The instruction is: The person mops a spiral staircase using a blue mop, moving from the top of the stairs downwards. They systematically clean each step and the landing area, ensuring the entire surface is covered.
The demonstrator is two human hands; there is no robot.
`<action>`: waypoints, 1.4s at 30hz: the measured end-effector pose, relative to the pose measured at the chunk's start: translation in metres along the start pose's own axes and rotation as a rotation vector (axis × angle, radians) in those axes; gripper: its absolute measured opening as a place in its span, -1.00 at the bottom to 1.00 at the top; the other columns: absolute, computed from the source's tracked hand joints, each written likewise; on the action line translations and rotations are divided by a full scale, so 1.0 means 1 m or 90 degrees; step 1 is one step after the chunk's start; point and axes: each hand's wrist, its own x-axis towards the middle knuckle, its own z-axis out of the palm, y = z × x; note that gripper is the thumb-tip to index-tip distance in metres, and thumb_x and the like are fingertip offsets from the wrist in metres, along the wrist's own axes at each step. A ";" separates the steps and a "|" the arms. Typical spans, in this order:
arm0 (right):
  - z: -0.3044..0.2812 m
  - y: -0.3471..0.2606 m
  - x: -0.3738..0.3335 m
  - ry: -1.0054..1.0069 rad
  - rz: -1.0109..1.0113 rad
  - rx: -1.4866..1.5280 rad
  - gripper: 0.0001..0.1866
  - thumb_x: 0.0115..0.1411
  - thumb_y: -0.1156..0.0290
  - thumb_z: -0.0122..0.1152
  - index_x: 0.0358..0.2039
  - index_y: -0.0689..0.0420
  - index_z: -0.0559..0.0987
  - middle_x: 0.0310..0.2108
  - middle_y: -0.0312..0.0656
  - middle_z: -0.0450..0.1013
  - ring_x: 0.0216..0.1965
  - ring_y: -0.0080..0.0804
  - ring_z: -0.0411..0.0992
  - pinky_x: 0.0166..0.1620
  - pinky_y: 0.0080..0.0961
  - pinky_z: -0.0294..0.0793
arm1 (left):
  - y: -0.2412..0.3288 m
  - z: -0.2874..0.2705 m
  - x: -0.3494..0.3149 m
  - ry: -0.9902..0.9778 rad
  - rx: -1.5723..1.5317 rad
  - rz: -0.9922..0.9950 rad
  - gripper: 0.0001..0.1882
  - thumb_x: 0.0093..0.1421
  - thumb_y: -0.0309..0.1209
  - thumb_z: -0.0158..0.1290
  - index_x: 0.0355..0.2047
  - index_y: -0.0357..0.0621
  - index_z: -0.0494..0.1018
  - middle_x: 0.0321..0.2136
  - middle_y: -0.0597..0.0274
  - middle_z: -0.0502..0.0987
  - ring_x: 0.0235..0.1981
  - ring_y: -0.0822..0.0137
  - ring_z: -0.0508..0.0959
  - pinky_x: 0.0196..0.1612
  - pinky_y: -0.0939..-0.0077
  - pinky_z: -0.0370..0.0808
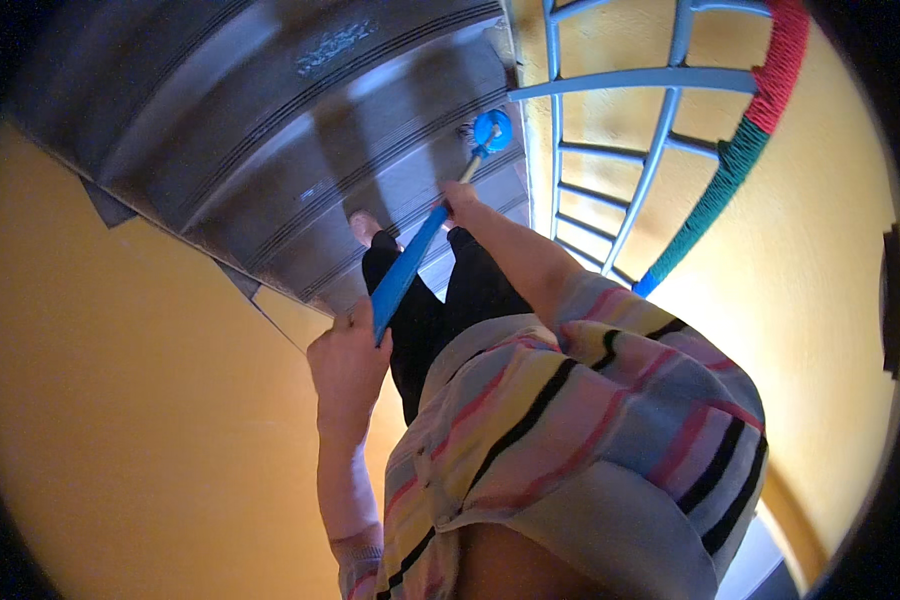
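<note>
A mop with a blue handle (pixel 410 268) slants from my body down to the steps. Near the handle's upper end, my left hand (pixel 348 362) is closed around it. My right hand (pixel 458 200) grips lower down, where the pole turns pale. The round blue mop head (pixel 491 131), with some dark strings at its side, rests on a step close to the railing side. Part of the handle passes in front of my dark trousers (pixel 485 290).
Grey stairs (pixel 270 150) with ribbed edges run below me; my bare foot (pixel 364 226) stands on one. A blue-grey metal railing (pixel 660 110) rises at the right, its handrail (pixel 740 150) wrapped in red, green and blue cord. Yellow walls (pixel 150 380) flank both sides.
</note>
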 end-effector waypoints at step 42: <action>-0.064 0.103 -0.036 -0.039 0.051 -0.055 -0.78 0.15 0.37 -0.12 -0.54 0.24 0.35 -0.65 -0.01 0.34 -0.67 -0.20 0.36 -0.67 -0.28 0.32 | 0.133 0.143 -0.128 0.006 -0.042 -0.333 -0.48 -0.13 -0.31 0.24 -0.08 0.08 0.41 -0.48 0.08 0.55 -0.45 0.11 0.56 -0.36 0.27 0.48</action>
